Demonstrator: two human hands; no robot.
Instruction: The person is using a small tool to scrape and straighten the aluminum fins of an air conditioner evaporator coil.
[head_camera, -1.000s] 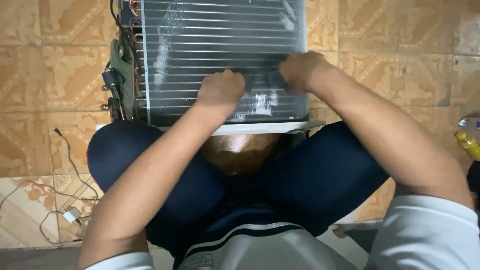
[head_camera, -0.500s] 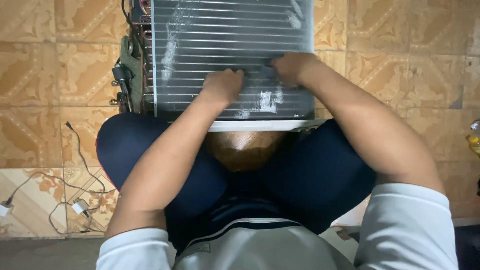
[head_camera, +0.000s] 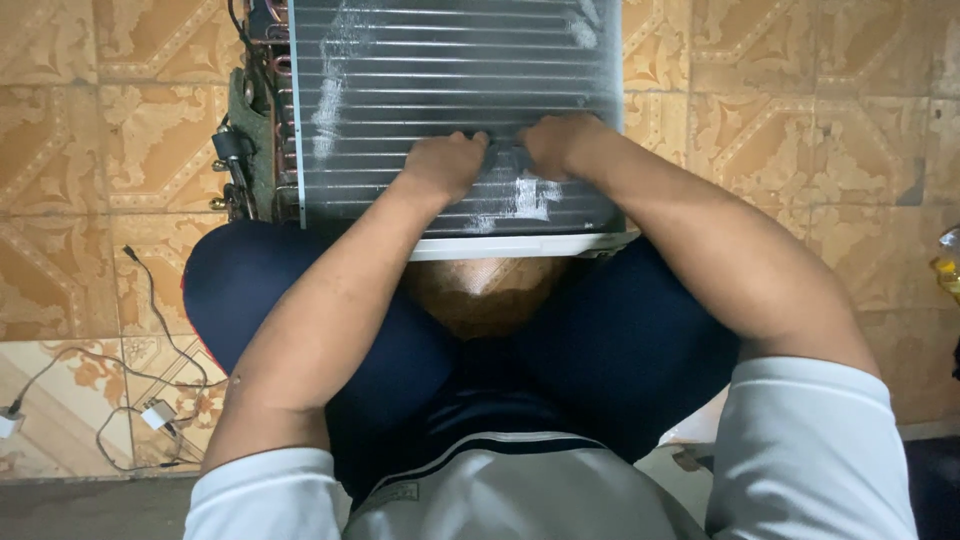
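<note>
The left hand (head_camera: 447, 160) is curling shut and pressing down on the big grey metal block of thin fins (head_camera: 450, 90). The right hand (head_camera: 560, 143) is curling shut just beside it on the same fins. I cannot tell if either is pinching something small. The block is lying flat in front of the dark blue knees (head_camera: 250, 290), close enough to reach. Thin wires (head_camera: 150, 400) are lying on the brown patterned floor tiles (head_camera: 800, 120).

I see the ribbed metal cooling coil (head_camera: 450, 90) lying on the patterned tile floor (head_camera: 110, 130), just past my knees. My left hand (head_camera: 445, 165) and right hand (head_camera: 560, 145) rest side by side on its near part. Thin loose wires (head_camera: 150, 390) lie at the floor's left edge.
</note>
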